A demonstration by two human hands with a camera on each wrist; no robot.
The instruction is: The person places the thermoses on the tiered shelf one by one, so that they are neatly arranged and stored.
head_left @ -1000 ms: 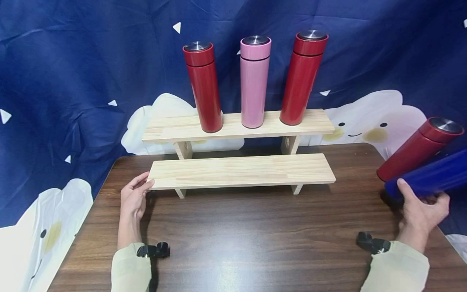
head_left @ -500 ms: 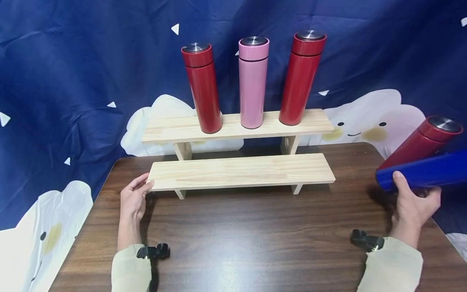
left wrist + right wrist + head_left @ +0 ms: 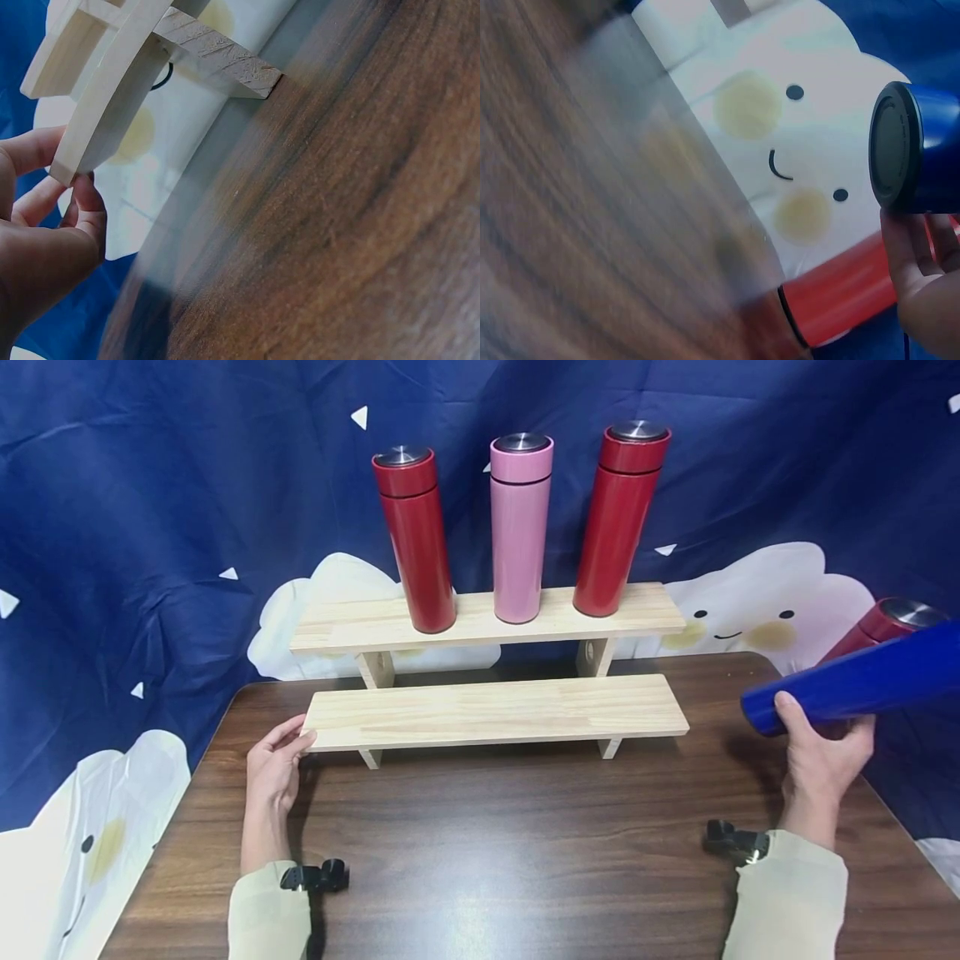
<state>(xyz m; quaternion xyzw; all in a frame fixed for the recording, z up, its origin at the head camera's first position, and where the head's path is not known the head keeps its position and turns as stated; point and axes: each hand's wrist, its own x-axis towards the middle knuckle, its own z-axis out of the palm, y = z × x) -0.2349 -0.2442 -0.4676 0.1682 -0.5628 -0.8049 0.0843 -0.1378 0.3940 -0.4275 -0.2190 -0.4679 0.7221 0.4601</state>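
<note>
My right hand [image 3: 825, 764] grips a blue thermos flask [image 3: 855, 681] near its base, tilted, its upper end past the right edge of the head view. The right wrist view shows its dark base [image 3: 894, 148] raised off the table. Behind it a red thermos [image 3: 873, 631] stands on the table, partly hidden. With thumb and fingers, my left hand [image 3: 276, 772] pinches the left end of the lower board of a two-step wooden shelf [image 3: 495, 714]. On the upper board stand a red flask [image 3: 417, 547], a pink flask [image 3: 520, 535] and another red flask [image 3: 624, 522].
The shelf stands at the back of a brown wood-grain table [image 3: 540, 860]. Close behind the table hangs a dark blue curtain [image 3: 150, 485] with white clouds and triangles. Each wrist wears a black camera mount [image 3: 315, 877].
My right hand has carried the blue flask leftward and up from the right side, and it now covers more of the red flask behind. My left hand stays at the shelf's end.
</note>
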